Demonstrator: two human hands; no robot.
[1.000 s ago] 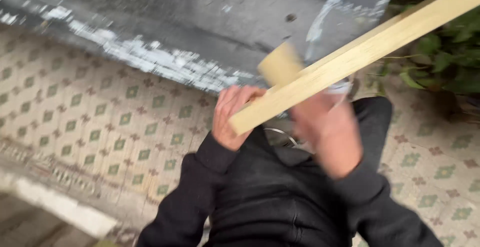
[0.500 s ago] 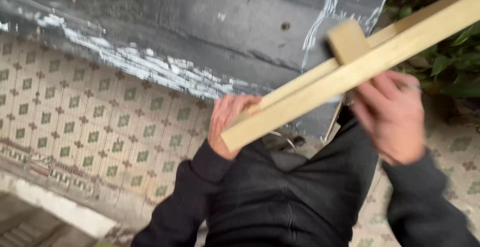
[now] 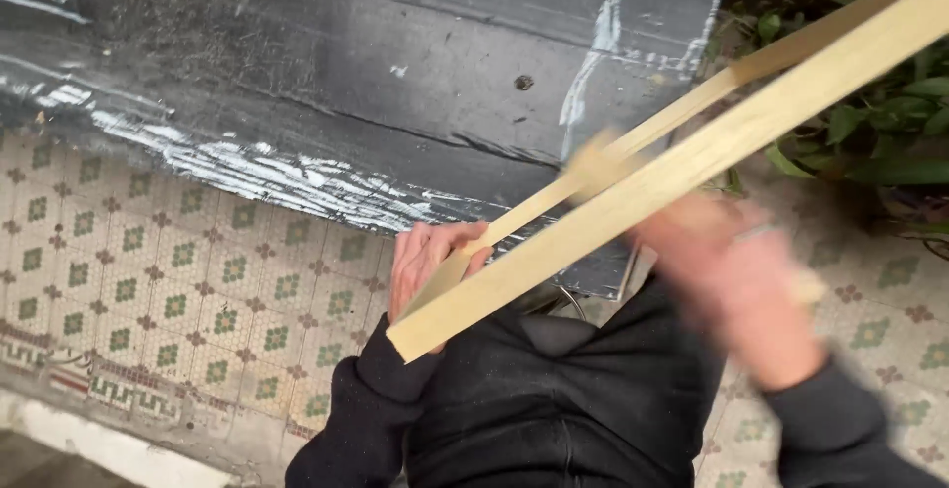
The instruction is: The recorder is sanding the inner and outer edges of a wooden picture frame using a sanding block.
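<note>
Two long pale wooden strips [image 3: 682, 167] run diagonally from lower left to upper right over my lap. My left hand [image 3: 427, 263] grips them near their lower end, fingers curled around the thinner rear strip. My right hand [image 3: 739, 285] is blurred with motion just below the strips' middle. A small pale wooden block [image 3: 593, 167], also blurred, sits against the strips above that hand and travels with it. The hand's grip on the block is hidden by blur. Both arms wear black sleeves.
A dark painted board with white paint smears [image 3: 415, 83] lies ahead on the floor. Patterned green-and-cream floor tiles [image 3: 168, 290] spread to the left, ending in a step edge at the lower left. A leafy green plant [image 3: 880, 122] stands at the right.
My right hand and the block slid up-right along the strips, then back down-left toward my left hand. The left hand kept its hold on the lower end.
</note>
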